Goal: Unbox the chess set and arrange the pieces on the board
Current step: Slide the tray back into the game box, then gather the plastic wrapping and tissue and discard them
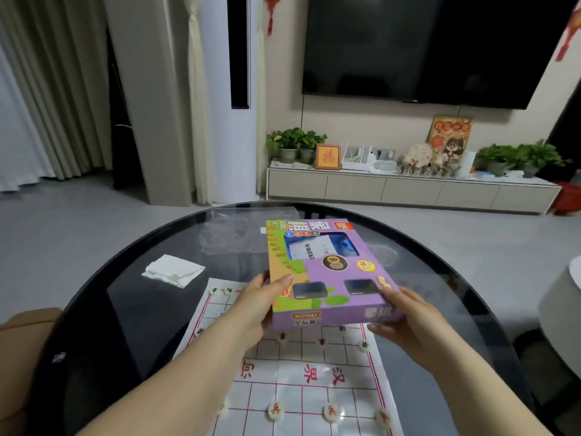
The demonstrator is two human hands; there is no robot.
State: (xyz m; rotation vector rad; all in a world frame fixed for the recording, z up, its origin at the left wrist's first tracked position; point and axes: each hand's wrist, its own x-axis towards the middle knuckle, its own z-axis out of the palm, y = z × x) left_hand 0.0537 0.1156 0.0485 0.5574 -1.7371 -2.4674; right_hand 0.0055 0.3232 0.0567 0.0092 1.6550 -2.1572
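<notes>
A purple and green chess set box [327,272] is held in the air above the table, tilted away from me. My left hand [261,305] grips its near left corner, thumb on top. My right hand [399,313] holds its near right corner from the side and below. Under the box lies a white paper board [301,382] with red grid lines. Round pale chess pieces stand on it, such as one with red lettering [275,412] near me and one with dark lettering [364,345] farther up.
The round dark glass table [132,309] carries a folded white tissue [174,270] at the left and a clear plastic wrapper [239,228] behind the box. A grey seat [562,303] stands at the right. Beyond are a TV cabinet and open floor.
</notes>
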